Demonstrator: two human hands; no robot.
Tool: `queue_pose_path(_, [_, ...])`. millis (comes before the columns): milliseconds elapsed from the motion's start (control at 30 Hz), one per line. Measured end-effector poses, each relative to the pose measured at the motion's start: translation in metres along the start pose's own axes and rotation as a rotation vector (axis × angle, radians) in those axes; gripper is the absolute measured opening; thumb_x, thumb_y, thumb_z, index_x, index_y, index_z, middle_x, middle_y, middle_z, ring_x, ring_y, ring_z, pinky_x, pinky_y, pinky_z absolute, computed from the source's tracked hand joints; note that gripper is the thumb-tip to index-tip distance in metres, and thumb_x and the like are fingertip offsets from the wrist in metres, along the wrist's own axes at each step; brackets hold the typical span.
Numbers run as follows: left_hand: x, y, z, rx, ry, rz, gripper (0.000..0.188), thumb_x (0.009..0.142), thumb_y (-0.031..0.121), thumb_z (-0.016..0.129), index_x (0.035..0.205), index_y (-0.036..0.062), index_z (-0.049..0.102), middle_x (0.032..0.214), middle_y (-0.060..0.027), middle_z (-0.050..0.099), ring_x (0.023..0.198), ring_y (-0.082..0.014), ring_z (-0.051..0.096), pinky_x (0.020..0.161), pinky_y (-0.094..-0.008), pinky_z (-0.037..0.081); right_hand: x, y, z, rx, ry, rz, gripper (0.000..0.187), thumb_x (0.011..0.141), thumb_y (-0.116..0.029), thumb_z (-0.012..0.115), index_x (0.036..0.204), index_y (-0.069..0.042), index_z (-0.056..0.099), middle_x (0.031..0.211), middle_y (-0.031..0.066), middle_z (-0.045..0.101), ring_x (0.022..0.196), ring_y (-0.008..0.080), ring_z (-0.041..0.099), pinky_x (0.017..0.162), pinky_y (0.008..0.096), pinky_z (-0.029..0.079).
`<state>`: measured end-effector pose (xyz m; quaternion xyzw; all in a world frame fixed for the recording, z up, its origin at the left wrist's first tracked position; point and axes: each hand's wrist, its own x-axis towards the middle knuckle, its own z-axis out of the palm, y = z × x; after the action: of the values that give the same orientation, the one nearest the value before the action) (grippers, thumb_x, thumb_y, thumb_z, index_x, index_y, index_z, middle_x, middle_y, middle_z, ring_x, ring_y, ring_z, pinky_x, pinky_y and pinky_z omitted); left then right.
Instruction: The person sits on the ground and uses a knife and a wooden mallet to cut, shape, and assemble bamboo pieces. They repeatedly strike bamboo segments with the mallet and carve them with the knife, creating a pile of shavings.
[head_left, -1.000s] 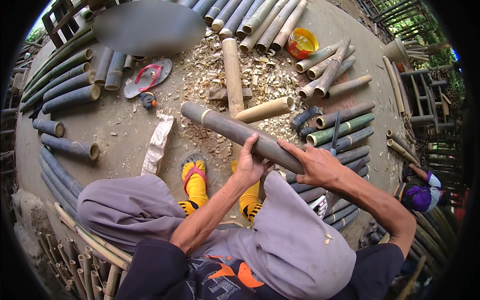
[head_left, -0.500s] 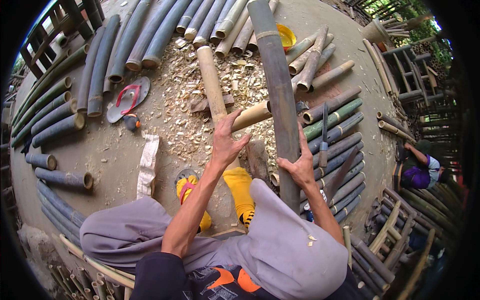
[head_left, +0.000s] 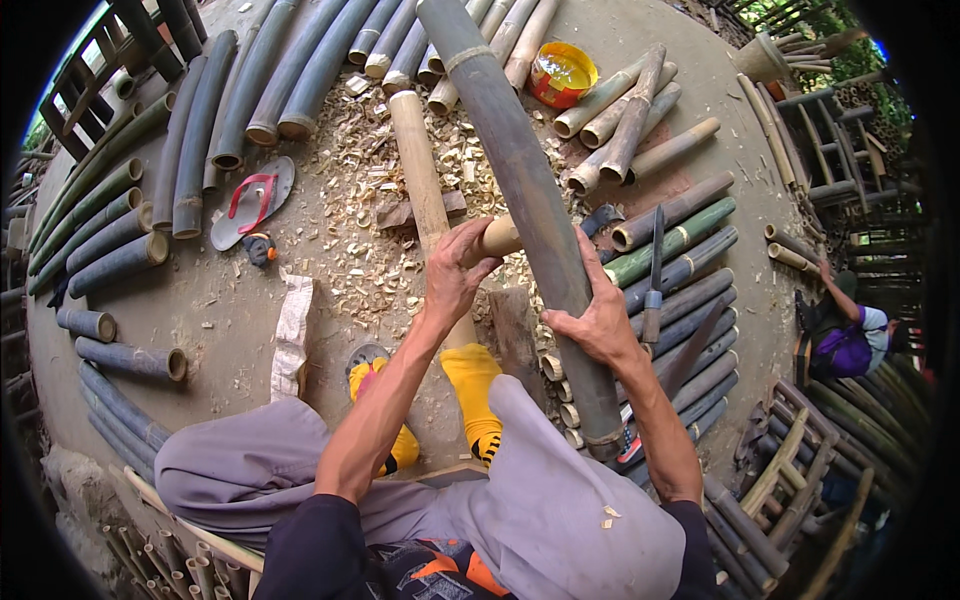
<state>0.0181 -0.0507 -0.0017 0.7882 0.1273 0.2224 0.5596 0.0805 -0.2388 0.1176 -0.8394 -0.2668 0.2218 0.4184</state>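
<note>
My right hand (head_left: 597,315) is wrapped round a thick dark bamboo pole (head_left: 530,185), which slants from the upper middle down over my right knee. A short pale bamboo crosspiece (head_left: 499,237) stands out from the left side of this pole. My left hand (head_left: 456,268) grips that crosspiece, next to a long pale bamboo pole (head_left: 420,160) running down toward my yellow-socked foot (head_left: 472,390). Whether the crosspiece enters the dark pole is hidden behind it. A knife with a pale handle (head_left: 652,306) lies on bamboo pieces right of my right hand.
Wood chips (head_left: 355,190) cover the ground ahead. Cut bamboo poles (head_left: 325,75) lie at left, far side and right. A yellow and red bucket (head_left: 562,76) stands beyond the pole, a loose sandal (head_left: 254,204) at left. Another person (head_left: 848,335) sits at far right.
The dark pole has tilted, its far end swinging left and its near end now showing over my right knee. My left hand has closed round the crosspiece, which looks shorter in view.
</note>
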Motion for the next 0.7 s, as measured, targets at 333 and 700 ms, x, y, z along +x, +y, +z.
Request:
queue_pose_path(333, [-0.028,0.079,0.037,-0.946,-0.201,-0.676,0.052,0.078,0.029,0.073,0.119,0.0029,0.056,0.112,-0.0069,0.059,0.097,-0.0151,0.058,0.079,-0.0302,0.049,-0.004,-0.016,-0.005,-0.038,-0.069,0.036,0.097,0.069,-0.018,0.074,0.149,-0.009,0.019,0.125,0.0248,0.055,0.111,0.0309,0.059,0.091,0.0399,0.049])
queue_pose_path(700, [-0.032,0.058,0.030,-0.829,-0.049,-0.593,0.054,0.077,0.027,0.074,0.119,-0.0019,0.056,0.103,-0.0076,0.064,0.095,-0.0141,0.060,0.082,-0.0307,0.049,0.085,-0.098,-0.031,-0.108,0.626,-0.317,0.054,0.086,-0.035,0.060,0.125,-0.002,0.043,0.109,0.0199,0.060,0.103,0.0284,0.058,0.091,0.0407,0.046])
